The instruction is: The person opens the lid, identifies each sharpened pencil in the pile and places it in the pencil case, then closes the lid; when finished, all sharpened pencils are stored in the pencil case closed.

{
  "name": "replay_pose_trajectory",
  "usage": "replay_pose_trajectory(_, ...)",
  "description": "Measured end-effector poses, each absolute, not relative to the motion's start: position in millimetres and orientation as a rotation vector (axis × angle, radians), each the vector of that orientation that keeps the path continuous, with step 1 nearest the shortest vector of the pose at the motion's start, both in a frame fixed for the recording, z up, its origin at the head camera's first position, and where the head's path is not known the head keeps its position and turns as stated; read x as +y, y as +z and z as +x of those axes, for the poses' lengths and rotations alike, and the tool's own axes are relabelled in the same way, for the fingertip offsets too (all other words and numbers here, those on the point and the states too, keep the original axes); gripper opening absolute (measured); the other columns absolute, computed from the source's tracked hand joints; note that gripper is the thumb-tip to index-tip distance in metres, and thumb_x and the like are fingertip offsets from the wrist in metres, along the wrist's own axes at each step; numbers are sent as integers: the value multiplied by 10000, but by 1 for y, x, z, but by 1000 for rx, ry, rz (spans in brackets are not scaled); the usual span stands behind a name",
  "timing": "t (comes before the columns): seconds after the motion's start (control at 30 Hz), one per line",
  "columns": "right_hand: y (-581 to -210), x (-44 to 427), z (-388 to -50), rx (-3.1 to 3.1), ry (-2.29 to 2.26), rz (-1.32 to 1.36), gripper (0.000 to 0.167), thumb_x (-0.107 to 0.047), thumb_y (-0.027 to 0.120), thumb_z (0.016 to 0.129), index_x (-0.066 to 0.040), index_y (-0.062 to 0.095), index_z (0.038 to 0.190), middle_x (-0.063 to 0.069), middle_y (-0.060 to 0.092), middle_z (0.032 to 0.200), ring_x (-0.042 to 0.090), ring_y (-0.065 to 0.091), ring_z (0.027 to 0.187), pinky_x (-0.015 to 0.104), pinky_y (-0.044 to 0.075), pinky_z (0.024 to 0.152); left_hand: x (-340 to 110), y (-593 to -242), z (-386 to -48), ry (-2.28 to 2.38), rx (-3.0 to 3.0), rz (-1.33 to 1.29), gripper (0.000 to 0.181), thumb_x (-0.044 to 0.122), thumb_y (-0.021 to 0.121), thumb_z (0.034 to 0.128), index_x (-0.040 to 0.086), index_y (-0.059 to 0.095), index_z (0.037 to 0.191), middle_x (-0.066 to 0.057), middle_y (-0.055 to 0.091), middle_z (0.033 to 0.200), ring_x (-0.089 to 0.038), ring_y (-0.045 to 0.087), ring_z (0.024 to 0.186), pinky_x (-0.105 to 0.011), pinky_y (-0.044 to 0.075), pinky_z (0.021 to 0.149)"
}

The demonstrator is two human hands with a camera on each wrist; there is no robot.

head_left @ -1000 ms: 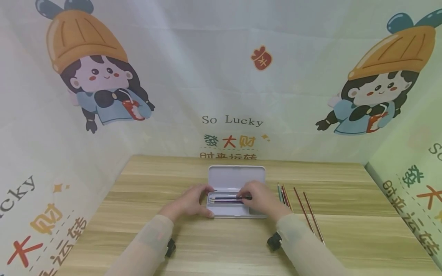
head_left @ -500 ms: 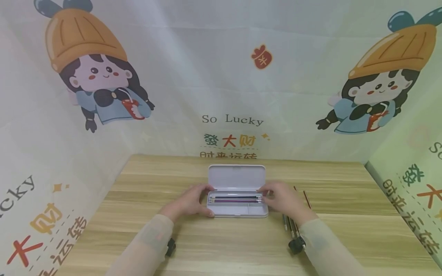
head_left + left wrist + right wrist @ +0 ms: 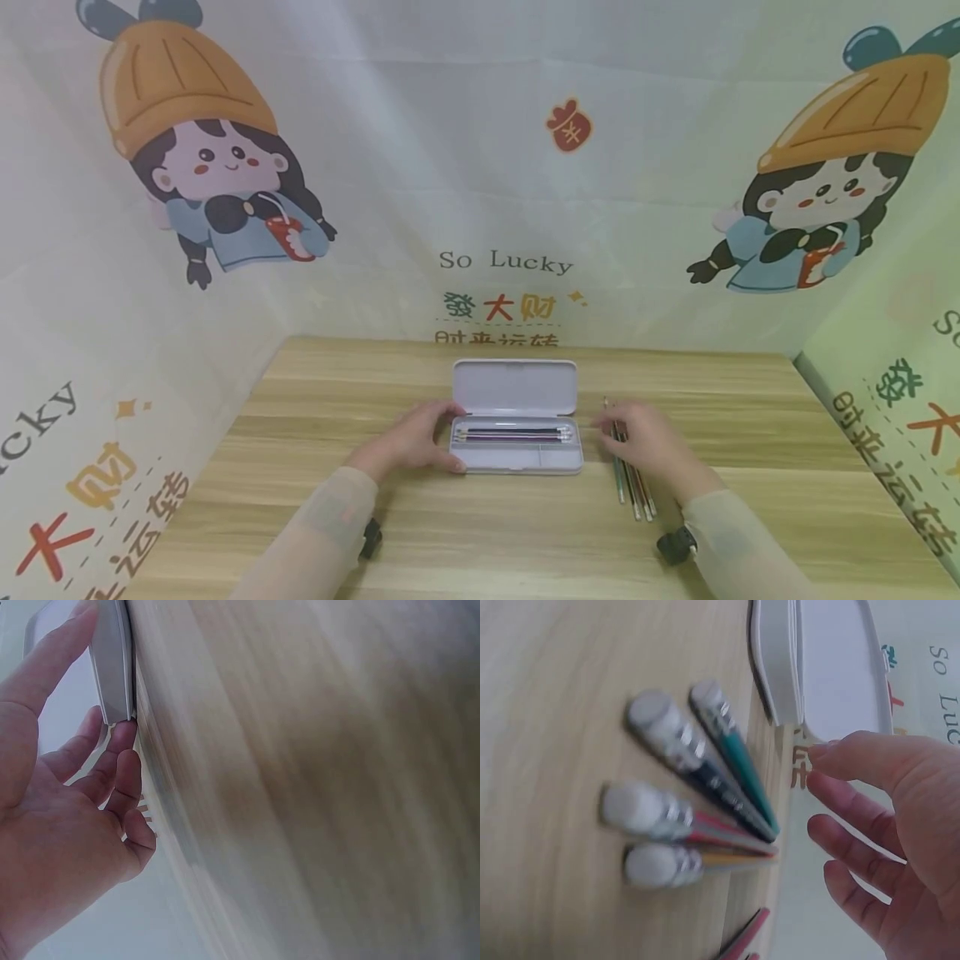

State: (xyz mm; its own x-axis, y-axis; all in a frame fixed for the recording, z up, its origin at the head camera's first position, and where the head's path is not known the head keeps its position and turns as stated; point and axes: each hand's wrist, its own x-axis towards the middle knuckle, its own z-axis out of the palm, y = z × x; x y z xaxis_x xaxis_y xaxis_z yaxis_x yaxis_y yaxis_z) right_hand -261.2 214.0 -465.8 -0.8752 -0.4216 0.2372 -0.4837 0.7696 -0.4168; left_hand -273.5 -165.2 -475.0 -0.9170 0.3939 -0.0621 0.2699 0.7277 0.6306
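A white pencil case (image 3: 558, 458) lies with its lid raised, several pencils (image 3: 510, 434) in its rear compartment. My left hand (image 3: 420, 437) grips its left end, thumb at the front edge, fingers at the back; the left wrist view shows this hand (image 3: 67, 817) around the case's corner (image 3: 112, 675). Right of the case, my right hand (image 3: 648, 437) hovers over a fanned group of pencils (image 3: 621, 483), partly covering them. In the right wrist view that hand (image 3: 885, 817) holds nothing, its fingers loosely bent beyond the green pencil (image 3: 739, 757).
Two reddish ends (image 3: 746, 934) show beside the fanned pencils in the right wrist view. The wooden table (image 3: 315, 375) ends at a printed cloth (image 3: 375, 208) behind and at the sides.
My right hand has left the case and moved right, over the loose pencils. The pencil it held a second ago is out of its fingers. My left hand has stayed put.
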Motion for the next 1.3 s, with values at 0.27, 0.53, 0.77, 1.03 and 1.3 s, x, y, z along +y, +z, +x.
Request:
replay_pose_trajectory(0.27,-465,228,-258,-2965,745,559,147,-100,773,871,-92,779,1017,16,745,917,126,646,798,377,583,739,-165,-475,-274,987,2725,540,849,290,976,647,107,586,1380,-137,622,1377,-360,534,1335,-580,347,1205)
replay_pose_trajectory(0.53,-467,234,-257,-3033,707,478,134,-112,781,876,-127,780,1010,-40,712,862,104,647,776,368,574,725,-164,-473,-275,982,2733,513,842,296,977,639,144,596,1375,-100,632,1367,-333,538,1327,-577,342,1204)
replay_pose_trajectory(0.77,-470,230,-258,-3041,517,487,191,-164,803,857,-118,793,1042,-52,724,842,84,625,744,330,568,683,-165,-476,-274,956,2746,530,835,293,977,642,129,596,1367,-105,634,1357,-337,539,1323,-578,345,1201)
replay_pose_trajectory(1.03,-466,227,-256,-3059,427,434,220,-192,805,847,-136,793,1060,-27,733,859,131,648,764,349,555,641,-165,-477,-274,966,2738,520,845,290,976,643,127,592,1378,-114,632,1368,-347,544,1325,-584,353,1195)
replay_pose_trajectory(1.3,-464,223,-254,-3047,409,417,268,-190,807,824,-124,793,1083,-69,651,746,98,532,646,276,432,533,-165,-477,-275,966,2734,526,841,296,979,640,119,597,1369,-125,636,1347,-358,543,1318,-592,349,1191)
